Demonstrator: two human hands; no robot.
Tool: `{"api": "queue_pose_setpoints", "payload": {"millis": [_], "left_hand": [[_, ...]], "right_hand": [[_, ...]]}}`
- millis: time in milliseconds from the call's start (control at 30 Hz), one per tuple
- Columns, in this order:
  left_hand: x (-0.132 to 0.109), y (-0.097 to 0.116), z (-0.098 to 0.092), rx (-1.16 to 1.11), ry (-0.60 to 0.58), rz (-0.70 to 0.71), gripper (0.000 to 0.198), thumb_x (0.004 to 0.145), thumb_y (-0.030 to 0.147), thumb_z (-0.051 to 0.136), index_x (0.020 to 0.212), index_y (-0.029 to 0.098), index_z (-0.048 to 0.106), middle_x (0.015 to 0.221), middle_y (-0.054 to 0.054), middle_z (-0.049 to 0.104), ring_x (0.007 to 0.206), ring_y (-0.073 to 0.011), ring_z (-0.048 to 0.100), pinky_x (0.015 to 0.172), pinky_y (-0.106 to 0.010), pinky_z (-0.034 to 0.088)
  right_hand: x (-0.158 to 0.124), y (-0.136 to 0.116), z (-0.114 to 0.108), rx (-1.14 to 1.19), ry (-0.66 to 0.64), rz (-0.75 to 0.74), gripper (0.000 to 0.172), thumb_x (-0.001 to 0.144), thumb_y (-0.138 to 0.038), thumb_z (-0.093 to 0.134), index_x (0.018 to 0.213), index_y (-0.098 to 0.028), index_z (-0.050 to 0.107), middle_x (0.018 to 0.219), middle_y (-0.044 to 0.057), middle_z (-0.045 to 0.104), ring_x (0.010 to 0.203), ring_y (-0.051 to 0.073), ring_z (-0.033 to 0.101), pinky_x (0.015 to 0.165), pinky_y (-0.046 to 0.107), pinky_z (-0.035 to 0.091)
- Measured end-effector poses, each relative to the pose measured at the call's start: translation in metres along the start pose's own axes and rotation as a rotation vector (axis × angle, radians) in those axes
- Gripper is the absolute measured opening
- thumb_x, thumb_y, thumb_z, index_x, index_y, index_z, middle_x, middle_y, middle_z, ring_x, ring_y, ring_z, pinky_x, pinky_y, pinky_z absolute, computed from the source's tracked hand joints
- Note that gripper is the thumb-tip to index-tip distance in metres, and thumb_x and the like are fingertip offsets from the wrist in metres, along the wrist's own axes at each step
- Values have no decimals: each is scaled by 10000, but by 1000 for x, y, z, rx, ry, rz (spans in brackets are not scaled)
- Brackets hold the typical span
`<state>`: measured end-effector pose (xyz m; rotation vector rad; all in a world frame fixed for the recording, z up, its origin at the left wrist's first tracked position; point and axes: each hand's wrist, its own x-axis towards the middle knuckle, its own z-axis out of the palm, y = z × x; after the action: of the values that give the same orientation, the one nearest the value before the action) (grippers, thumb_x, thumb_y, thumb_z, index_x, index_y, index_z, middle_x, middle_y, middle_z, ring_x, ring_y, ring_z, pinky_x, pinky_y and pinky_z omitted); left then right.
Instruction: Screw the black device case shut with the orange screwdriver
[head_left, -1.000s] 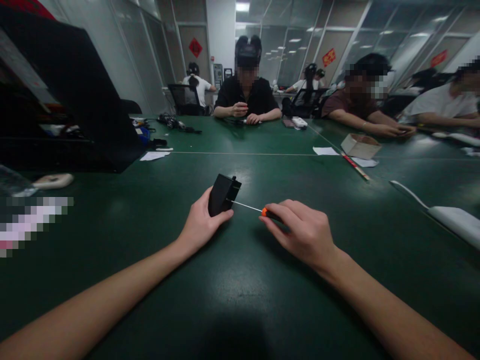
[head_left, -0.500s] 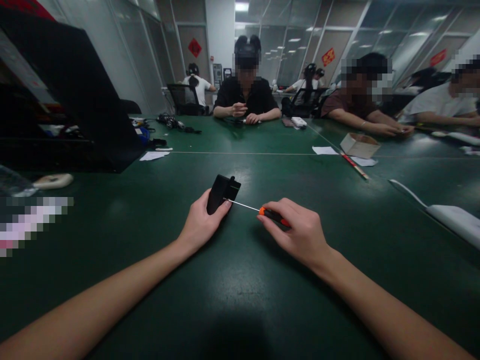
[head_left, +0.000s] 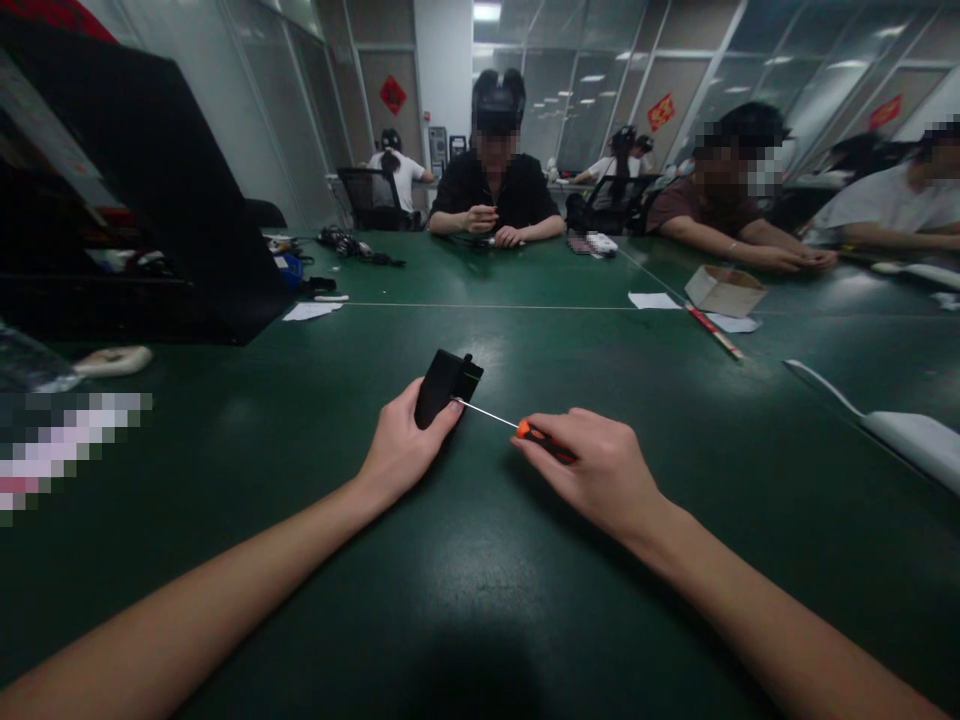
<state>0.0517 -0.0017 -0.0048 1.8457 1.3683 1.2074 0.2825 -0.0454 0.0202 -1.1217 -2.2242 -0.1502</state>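
A black box-shaped device (head_left: 438, 388) is held up over the green table by my left hand (head_left: 405, 438), its thumb on the near right side. My right hand (head_left: 596, 462) is closed around the orange and black handle of a screwdriver (head_left: 546, 440). The thin metal shaft points left, and its tip meets the device beside my left thumb. Whether the tip sits in a screw is too small to tell.
Across the green table (head_left: 480, 590) sits a person in black (head_left: 491, 195). At the right are an open box (head_left: 724, 292), a red stick (head_left: 712, 332) and a white power strip (head_left: 919, 445). A large black panel (head_left: 187, 190) stands at the left, near dark cables (head_left: 352, 245).
The screwdriver handle has turned in my right hand, and its handle end sits slightly lower. My left hand and the device look almost unmoved.
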Motion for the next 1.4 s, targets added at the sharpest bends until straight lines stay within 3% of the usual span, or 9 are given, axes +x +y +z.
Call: {"api": "queue_pose_setpoints", "payload": {"millis": [133, 333, 533, 700, 833, 967, 1133, 1300, 1400], "left_hand": [[0, -1, 0, 77, 7, 1, 316, 890, 469, 605, 911, 155, 634, 733, -6, 597, 654, -169, 540, 580, -267, 383], [-1, -2, 0, 130, 2, 10, 356, 887, 482, 599, 1002, 150, 653, 773, -28, 639, 668, -188, 563, 589, -276, 392], [1, -4, 2, 190, 15, 30, 345, 885, 480, 599, 1013, 161, 631, 786, -31, 645, 678, -194, 581, 609, -279, 403], [1, -4, 2, 195, 0, 32, 353, 895, 481, 581, 1034, 160, 626, 818, -48, 675, 700, -206, 612, 623, -290, 431], [1, -7, 3, 215, -25, 27, 460, 884, 479, 600, 1213, 158, 582, 960, -86, 714, 811, -252, 667, 715, -337, 482], [1, -8, 2, 229, -47, 49, 560, 915, 473, 549, 1369, 152, 476, 1077, -121, 711, 875, -275, 687, 762, -365, 506], [0, -7, 0, 232, -74, 82, 494, 951, 468, 481, 1324, 146, 507, 955, -94, 711, 776, -251, 678, 690, -338, 498], [1, -9, -1, 236, -86, 87, 502, 955, 487, 470, 1317, 143, 518, 947, -97, 705, 764, -245, 668, 688, -340, 503], [2, -10, -1, 236, -95, 93, 503, 957, 474, 468, 1330, 139, 508, 1001, -109, 705, 819, -258, 673, 736, -358, 513]], "right_hand": [[-1, -3, -1, 1, -93, 81, 223, 953, -326, 598, 1037, -165, 728, 844, 65, 763, 699, 188, 695, 659, 295, 499], [5, -11, -4, 47, -167, 144, 286, 1007, -337, 498, 968, -166, 723, 876, 70, 755, 737, 185, 689, 689, 303, 503], [2, -12, -4, 47, -122, 144, 191, 960, -309, 571, 1038, -159, 661, 936, 86, 711, 809, 208, 673, 723, 326, 526], [1, -12, -1, 90, -85, 178, 216, 953, -330, 595, 1074, -163, 659, 970, 91, 741, 833, 217, 705, 753, 329, 537], [2, -11, -1, 91, -87, 184, 203, 989, -281, 527, 990, -172, 698, 851, 51, 757, 724, 186, 705, 706, 310, 518], [1, -9, -1, 99, -63, 166, 164, 957, -276, 583, 1036, -162, 671, 945, 70, 747, 811, 193, 705, 750, 311, 532], [1, -8, 1, 109, -51, 149, 203, 965, -294, 567, 1058, -155, 681, 948, 88, 750, 815, 204, 707, 759, 328, 555], [2, -11, -1, 77, -17, 143, 233, 985, -260, 516, 1049, -160, 717, 948, 84, 779, 814, 213, 733, 780, 342, 558], [1, -13, -3, 59, -35, 131, 212, 964, -269, 560, 1072, -150, 699, 941, 81, 751, 794, 205, 708, 719, 329, 547]]}}
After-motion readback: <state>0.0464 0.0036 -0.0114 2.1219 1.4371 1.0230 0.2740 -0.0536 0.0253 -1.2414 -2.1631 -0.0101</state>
